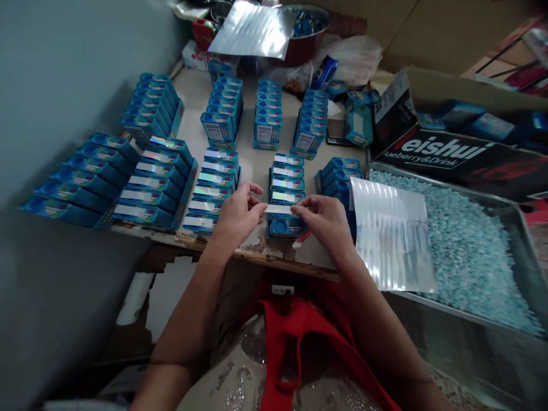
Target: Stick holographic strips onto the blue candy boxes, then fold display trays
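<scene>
Between my two hands a short silvery sticker strip (279,209) is stretched flat, one end pinched by each. My left hand (242,212) grips its left end with thumb and finger, the other fingers curled. At the right end, my right hand (323,217) pinches the strip. Just below lies a blue candy box (286,228), the nearest in its row, with no strip visible on its top. Behind it, boxes in the same row carry shiny strips, such as this blue box (287,184). A sheet of silvery strips (391,234) lies right of my right hand.
Several rows of blue boxes (156,181) stand across the table (252,165). To the right, a metal tray (528,245) holds pale blue candies, with a black carton (449,148) behind it. Another silvery sheet (254,28) rests near a large bowl (306,45) at the back.
</scene>
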{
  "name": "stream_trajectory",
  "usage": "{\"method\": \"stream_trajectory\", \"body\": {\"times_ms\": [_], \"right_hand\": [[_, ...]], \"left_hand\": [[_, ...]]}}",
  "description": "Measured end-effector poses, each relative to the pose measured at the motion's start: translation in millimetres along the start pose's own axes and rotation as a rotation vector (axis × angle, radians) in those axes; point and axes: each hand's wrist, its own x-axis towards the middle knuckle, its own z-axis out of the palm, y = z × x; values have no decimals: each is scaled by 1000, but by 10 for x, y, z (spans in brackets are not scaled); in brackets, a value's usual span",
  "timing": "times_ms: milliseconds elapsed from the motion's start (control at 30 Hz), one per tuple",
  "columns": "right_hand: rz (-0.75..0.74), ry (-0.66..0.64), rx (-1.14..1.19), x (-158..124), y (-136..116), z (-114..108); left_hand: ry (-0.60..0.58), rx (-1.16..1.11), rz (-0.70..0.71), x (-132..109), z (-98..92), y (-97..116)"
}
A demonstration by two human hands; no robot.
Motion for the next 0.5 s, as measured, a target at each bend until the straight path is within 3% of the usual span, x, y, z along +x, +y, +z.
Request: {"method": "stream_trajectory", "body": {"times_ms": [500], "right_hand": [[21,-8,-180,57,-12,48]], "left_hand": [[-47,50,-20,58,78,-146]]}}
